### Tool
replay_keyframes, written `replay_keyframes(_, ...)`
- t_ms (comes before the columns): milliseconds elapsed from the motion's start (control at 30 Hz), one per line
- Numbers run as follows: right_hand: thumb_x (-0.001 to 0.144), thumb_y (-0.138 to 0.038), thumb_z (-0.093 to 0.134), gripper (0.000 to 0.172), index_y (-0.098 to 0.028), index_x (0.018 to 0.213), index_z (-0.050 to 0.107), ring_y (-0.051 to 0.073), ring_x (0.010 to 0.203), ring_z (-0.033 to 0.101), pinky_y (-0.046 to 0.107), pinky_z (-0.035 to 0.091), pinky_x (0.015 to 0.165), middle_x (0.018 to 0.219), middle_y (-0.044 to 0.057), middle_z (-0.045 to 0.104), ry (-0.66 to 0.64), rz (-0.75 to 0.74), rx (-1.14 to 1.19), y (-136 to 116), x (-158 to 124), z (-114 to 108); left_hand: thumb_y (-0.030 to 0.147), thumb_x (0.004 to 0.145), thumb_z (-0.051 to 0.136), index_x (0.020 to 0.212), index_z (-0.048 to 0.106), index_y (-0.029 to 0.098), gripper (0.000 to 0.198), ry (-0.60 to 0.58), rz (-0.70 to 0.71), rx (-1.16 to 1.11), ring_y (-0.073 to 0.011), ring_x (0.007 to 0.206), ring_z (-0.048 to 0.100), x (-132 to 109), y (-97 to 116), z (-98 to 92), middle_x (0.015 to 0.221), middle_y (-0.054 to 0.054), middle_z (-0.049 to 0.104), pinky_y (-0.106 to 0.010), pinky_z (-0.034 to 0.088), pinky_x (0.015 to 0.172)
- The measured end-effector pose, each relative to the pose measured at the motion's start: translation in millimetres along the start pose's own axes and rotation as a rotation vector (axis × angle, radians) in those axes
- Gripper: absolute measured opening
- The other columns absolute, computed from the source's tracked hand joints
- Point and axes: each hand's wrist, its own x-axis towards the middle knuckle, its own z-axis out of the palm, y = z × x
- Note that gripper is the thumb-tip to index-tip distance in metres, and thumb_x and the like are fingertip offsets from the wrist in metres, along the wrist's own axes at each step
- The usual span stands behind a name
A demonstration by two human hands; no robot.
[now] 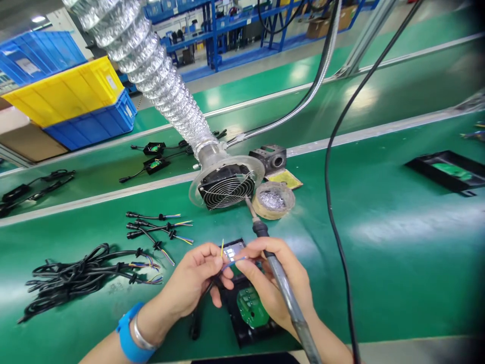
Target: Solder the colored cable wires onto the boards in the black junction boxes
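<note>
My left hand [202, 270] is closed on a black cable [195, 321] whose thin yellow and blue wires [233, 263] fan out at the fingertips. A soldering iron [282, 280] lies across my right hand [280, 283], its tip pointing up and away toward the fan. Thumb and forefinger of that hand also pinch at the end of the blue wire. Below both hands rests a black housing [237, 323] with a green circuit board [252, 307] inside. Its upper part is partly hidden by my fingers.
A fume fan [229, 189] hangs from a silver duct [162, 76], beside a round solder tub [273, 201] and a soldering-iron stand [270, 157]. Short cables [151, 227] and bundled long ones [83, 275] lie left. Another black housing [450, 172] sits right. A black cord [331, 192] crosses the bench.
</note>
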Motion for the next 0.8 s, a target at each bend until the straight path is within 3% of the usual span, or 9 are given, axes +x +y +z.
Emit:
replay_keyframes(100, 0.082, -0.011, 0.065, 0.025, -0.026, 0.099, 0.055, 0.006, 0.065, 0.064, 0.012, 0.054, 0.062, 0.076, -0.006, 0.068, 0.009, -0.016, 0.004, 1, 0, 1, 0.041, 0.076, 0.075, 0.077, 0.054, 0.014, 0.035, -0.036, -0.029, -0.030, -0.0089, 0.055, 0.059, -1, 1, 1.1, 0.065, 0.000, 0.062, -0.010, 0.042, 0.031)
replay_keyframes(200, 0.082, -0.011, 0.064, 0.025, -0.025, 0.100, 0.055, 0.008, 0.068, 0.066, 0.015, 0.056, 0.064, 0.080, -0.004, 0.068, -0.003, -0.014, -0.003, 1, 1, 2, 0.043, 0.079, 0.073, 0.079, 0.054, 0.014, 0.035, -0.084, 0.018, 0.079, -0.0067, 0.052, 0.057, -5, 0, 2.5, 0.072, -0.002, 0.065, -0.008, 0.037, 0.030)
replay_keyframes(367, 0.082, -0.011, 0.063, 0.025, -0.025, 0.100, 0.054, 0.007, 0.064, 0.064, 0.016, 0.055, 0.061, 0.077, -0.004, 0.065, -0.019, -0.028, -0.066, -4, -3, 1, 0.043, 0.078, 0.074, 0.082, 0.060, 0.012, 0.035, 0.013, 0.086, 0.270, -0.0053, 0.053, 0.054, -11, -5, 3.5, 0.073, -0.003, 0.065, -0.008, 0.040, 0.035)
replay_keyframes(567, 0.082, -0.011, 0.064, 0.028, -0.025, 0.104, 0.055, 0.012, 0.072, 0.066, 0.021, 0.057, 0.065, 0.084, 0.000, 0.065, -0.017, -0.043, -0.007, -6, -13, 0, 0.035, 0.062, 0.086, 0.082, 0.057, 0.015, 0.040, 0.089, 0.020, 0.045, -0.0095, 0.059, 0.056, -10, -6, 5.9, 0.064, 0.002, 0.059, -0.013, 0.045, 0.039)
replay_keyframes(667, 0.081, -0.008, 0.066, 0.028, -0.024, 0.102, 0.057, 0.012, 0.072, 0.068, 0.021, 0.058, 0.067, 0.084, 0.000, 0.068, 0.029, -0.147, -0.144, -9, -15, -1, 0.040, 0.064, 0.084, 0.082, 0.060, 0.014, 0.040, 0.155, -0.012, -0.038, -0.0079, 0.054, 0.051, -10, -2, 7.3, 0.062, 0.002, 0.056, -0.013, 0.041, 0.035)
replay_keyframes(800, 0.075, 0.003, 0.064, 0.038, -0.021, 0.104, 0.056, 0.014, 0.077, 0.069, 0.025, 0.060, 0.071, 0.086, 0.002, 0.070, -0.016, -0.339, -0.130, -12, -18, -4, 0.043, 0.064, 0.083, 0.079, 0.064, 0.013, 0.039, 0.196, 0.013, 0.052, -0.0051, 0.049, 0.044, -13, 3, 7.9, 0.058, 0.003, 0.053, -0.012, 0.036, 0.035)
